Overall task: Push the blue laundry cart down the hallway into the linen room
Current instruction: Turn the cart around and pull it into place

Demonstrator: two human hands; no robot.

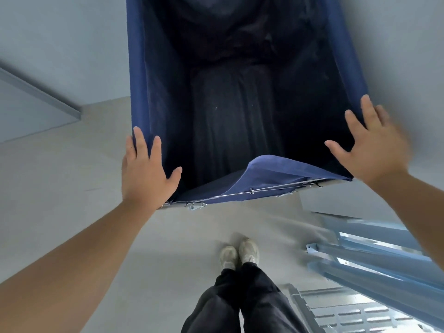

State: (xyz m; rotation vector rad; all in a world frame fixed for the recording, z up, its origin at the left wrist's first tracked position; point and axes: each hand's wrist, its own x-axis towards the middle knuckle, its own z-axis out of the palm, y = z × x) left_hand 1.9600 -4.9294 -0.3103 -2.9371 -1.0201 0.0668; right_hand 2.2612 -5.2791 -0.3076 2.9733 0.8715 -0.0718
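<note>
The blue laundry cart (276, 171) fills the upper middle of the head view. It is a deep fabric bag on a metal frame (240, 194), dark inside, and I cannot tell whether anything lies in it. My left hand (144, 174) lies flat on the near left corner, fingers spread, thumb over the inner side. My right hand (370, 147) is spread over the near right corner and is motion-blurred, so I cannot tell whether it touches the rim. Neither hand's fingers curl around the rim.
A grey wall with a grey ledge (40, 97) runs along the left. A light blue metal rack (374, 248) stands at the lower right, close to my right arm. My feet in pale shoes (240, 253) stand on a light grey floor (72, 176) just behind the cart.
</note>
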